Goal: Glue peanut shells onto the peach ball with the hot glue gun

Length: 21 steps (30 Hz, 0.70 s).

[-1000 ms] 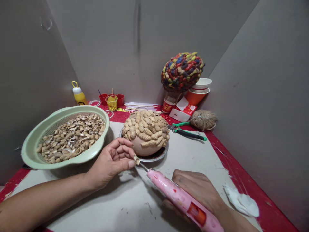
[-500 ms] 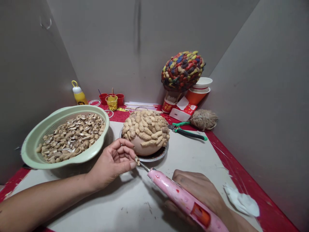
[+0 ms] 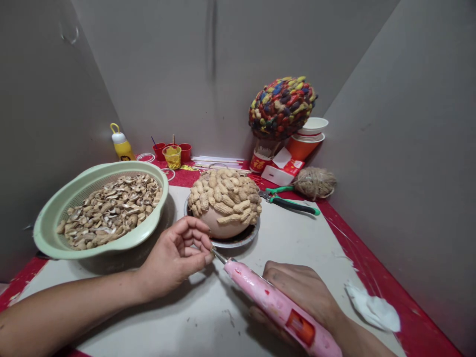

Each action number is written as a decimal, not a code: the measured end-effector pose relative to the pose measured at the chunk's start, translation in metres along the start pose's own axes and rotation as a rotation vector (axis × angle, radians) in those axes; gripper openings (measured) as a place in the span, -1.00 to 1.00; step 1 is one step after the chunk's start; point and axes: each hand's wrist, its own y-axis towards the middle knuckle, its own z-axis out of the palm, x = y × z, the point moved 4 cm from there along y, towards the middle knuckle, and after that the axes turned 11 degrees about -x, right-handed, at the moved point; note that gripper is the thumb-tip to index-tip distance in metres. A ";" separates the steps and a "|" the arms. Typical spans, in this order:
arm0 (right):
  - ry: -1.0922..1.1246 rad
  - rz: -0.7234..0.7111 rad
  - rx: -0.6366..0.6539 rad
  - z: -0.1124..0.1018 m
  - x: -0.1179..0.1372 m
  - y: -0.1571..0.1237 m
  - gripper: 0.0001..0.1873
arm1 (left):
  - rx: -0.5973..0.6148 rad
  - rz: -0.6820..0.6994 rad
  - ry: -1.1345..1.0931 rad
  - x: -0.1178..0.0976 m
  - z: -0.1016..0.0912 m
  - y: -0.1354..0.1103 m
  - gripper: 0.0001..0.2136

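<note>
Low in the middle, my right hand (image 3: 301,287) is wrapped round a pink hot glue gun (image 3: 273,302), its metal nozzle pointing up and left. The nozzle tip meets the fingertips of my left hand (image 3: 182,250), which pinch a small peanut shell, mostly hidden by the fingers. Just beyond them a smooth, rounded tan form (image 3: 219,224) sits in a shallow metal dish (image 3: 238,243). Peanut shells (image 3: 226,191) cover its top and sides, while a lower front patch is bare.
At left stands a green colander basin (image 3: 141,243) of peanut shells. Behind are a yellow bottle (image 3: 122,146), paint cups (image 3: 173,157), and a multicoloured shell-covered ball (image 3: 282,109) on a cup. Pliers (image 3: 293,204), twine (image 3: 315,182) and white tissue (image 3: 374,307) lie at right.
The glue gun and my right hand have shifted slightly left. My left hand has turned a little, and the shell in its fingers shows less.
</note>
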 end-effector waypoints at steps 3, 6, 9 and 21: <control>-0.018 0.034 -0.004 0.002 -0.002 -0.005 -0.56 | -0.003 0.008 0.004 0.000 0.000 0.000 -0.68; -0.007 0.030 0.017 0.003 -0.002 -0.007 -0.56 | 0.002 0.027 0.012 0.001 0.000 0.001 -0.69; 0.004 0.013 0.017 0.002 -0.001 -0.004 -0.55 | 0.002 0.043 0.012 0.001 -0.001 0.001 -0.69; -0.044 0.000 0.060 0.004 -0.002 -0.003 -0.48 | -0.013 0.073 0.011 -0.003 -0.002 0.001 -0.69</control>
